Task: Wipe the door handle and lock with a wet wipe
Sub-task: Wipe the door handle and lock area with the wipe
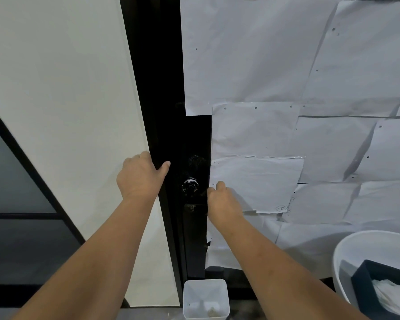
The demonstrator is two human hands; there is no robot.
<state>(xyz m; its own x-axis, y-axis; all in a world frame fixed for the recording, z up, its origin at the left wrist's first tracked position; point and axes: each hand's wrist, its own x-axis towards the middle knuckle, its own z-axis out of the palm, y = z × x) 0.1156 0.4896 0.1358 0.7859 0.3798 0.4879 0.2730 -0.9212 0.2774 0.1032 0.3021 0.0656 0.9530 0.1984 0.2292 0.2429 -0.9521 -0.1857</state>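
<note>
door handle sits centre frame on the black door strip, round, smeared with white, lock just below it, dark and hard to make out. left hand fingers wrap over the black door edge, fingertips hidden behind it, thumb sticking out toward the handle, not touching it. right hand just right of the handle, fingers curled inward, knuckles up; cannot tell if it grips anything, no wipe visible. both forearms run in from bottom of frame. white paper sheets cover the door at right. small clear bin bottom centre on the floor. white tub at lower right holds a dark tray with white wipes in it.
</note>
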